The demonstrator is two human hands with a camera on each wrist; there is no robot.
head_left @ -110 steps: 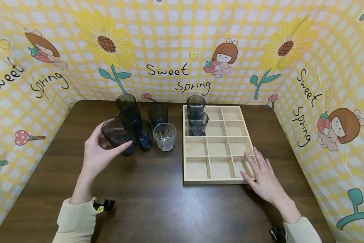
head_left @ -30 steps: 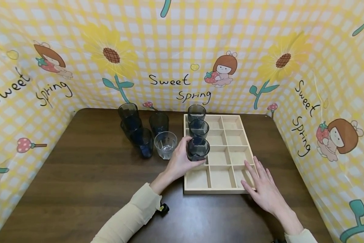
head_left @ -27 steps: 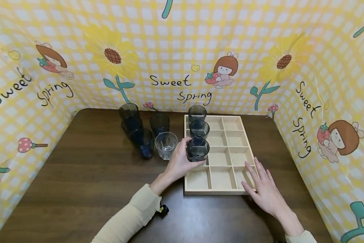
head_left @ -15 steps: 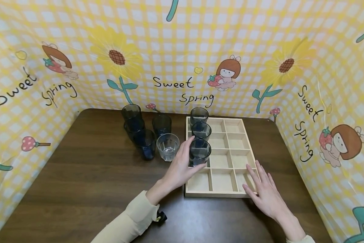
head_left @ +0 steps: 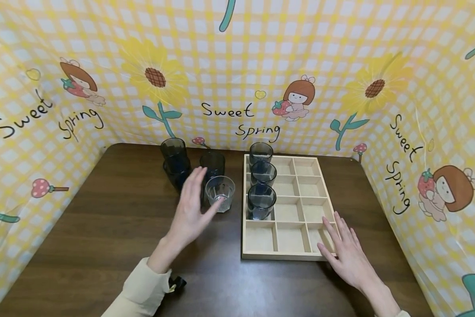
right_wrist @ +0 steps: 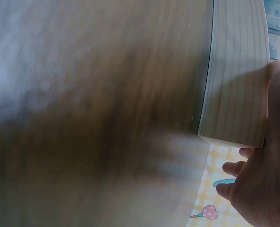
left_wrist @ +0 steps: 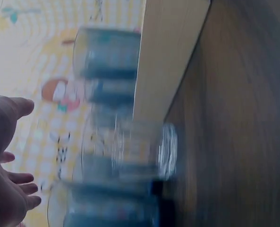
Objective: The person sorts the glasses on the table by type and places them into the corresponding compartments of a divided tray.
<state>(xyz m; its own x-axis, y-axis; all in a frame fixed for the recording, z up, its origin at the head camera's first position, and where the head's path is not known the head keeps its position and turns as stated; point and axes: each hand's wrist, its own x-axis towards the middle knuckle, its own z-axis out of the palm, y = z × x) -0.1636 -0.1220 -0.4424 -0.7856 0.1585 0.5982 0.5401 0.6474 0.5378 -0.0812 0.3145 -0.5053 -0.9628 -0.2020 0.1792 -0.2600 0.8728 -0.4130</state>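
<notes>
My left hand (head_left: 187, 215) hovers over the table with its fingers extended and holds nothing. It is nearest the clear glass (head_left: 221, 187), overlapping that glass and the dark tumblers (head_left: 175, 154) behind it in the head view. In the left wrist view the thumb and fingers stand apart from the blurred clear glass (left_wrist: 140, 146). My right hand (head_left: 350, 257) rests on the near right corner of the wooden compartment tray (head_left: 281, 256), fingers spread. Upright in the tray's left column are three dark glasses; the nearest dark glass (head_left: 261, 202) sits in the third compartment from the back.
Another dark glass (head_left: 213, 162) stands behind the clear one, left of the tray. The brown wooden table (head_left: 102, 229) meets a yellow checked cloth (head_left: 229, 66) at the back and sides. Thin wooden dividers (head_left: 289, 222) split the tray into several square compartments.
My left hand brought a dark glass from the left group into the tray's left column, let go of it and moved back left. My right hand stays at the tray's corner.
</notes>
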